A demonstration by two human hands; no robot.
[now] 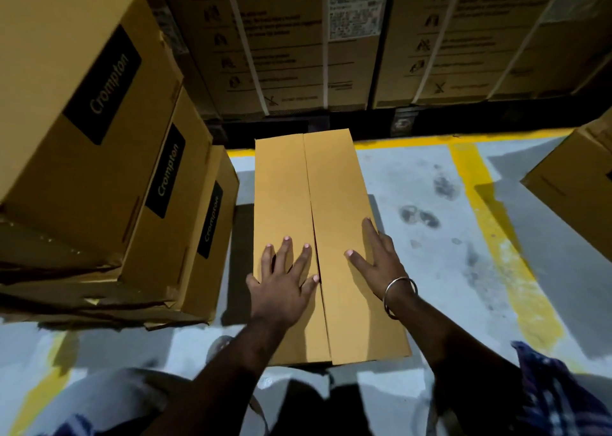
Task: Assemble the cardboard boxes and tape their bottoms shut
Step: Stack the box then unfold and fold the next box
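Observation:
A long brown cardboard box [331, 177] stands on the grey floor in the middle of the view, its two flaps folded flat and meeting along a centre seam. My left hand [284, 280] lies flat with spread fingers on the left flap, near the seam. Over on the right flap, my right hand [374, 256] presses flat with straight fingers; a metal bangle circles that wrist. I see no tape on the seam and no tape roll in view.
A stack of brown boxes marked Crompton [109, 157] rises close on the left. Large strapped cartons [298, 38] form a wall behind. Another brown box [576, 183] sits at the right edge. Yellow floor lines [503, 236] run to the right of the box.

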